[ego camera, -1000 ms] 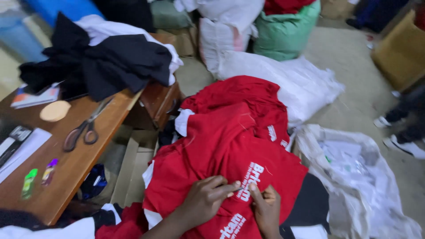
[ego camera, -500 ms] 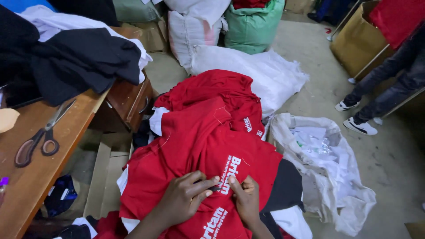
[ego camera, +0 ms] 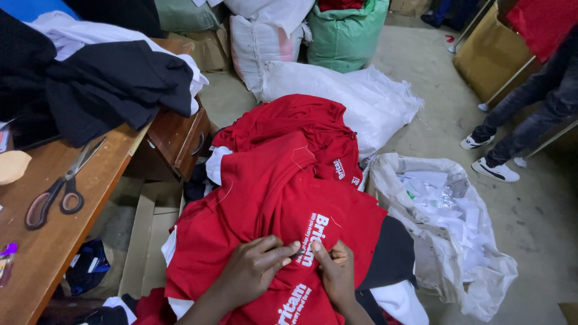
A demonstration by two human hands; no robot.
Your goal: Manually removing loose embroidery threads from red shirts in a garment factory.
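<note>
Both hands were busy on the red shirt (ego camera: 271,204). Left hand (ego camera: 256,271) lay flat on the cloth with its fingers pressed together and pointing at the white letters. Right hand (ego camera: 336,271) was curled, and its fingertips pinched a little bit of the red cloth just beside the left fingertips. What sat between them was too small to see.

That shirt lay on top of a soft heap of more red shirts (ego camera: 301,126), just beside the wooden table (ego camera: 54,241). To pick at such a small spot well, I think the flat hand should hold the cloth smooth and tight while the other one pinches gently, so nothing tears.

The cloth looked soft and wrinkly. Scissors (ego camera: 57,186) with dark loop handles lay near the table's front edge. Dark clothes (ego camera: 114,84) were piled at its far edge. A crinkly white sack (ego camera: 445,241) sat open on the floor.
</note>
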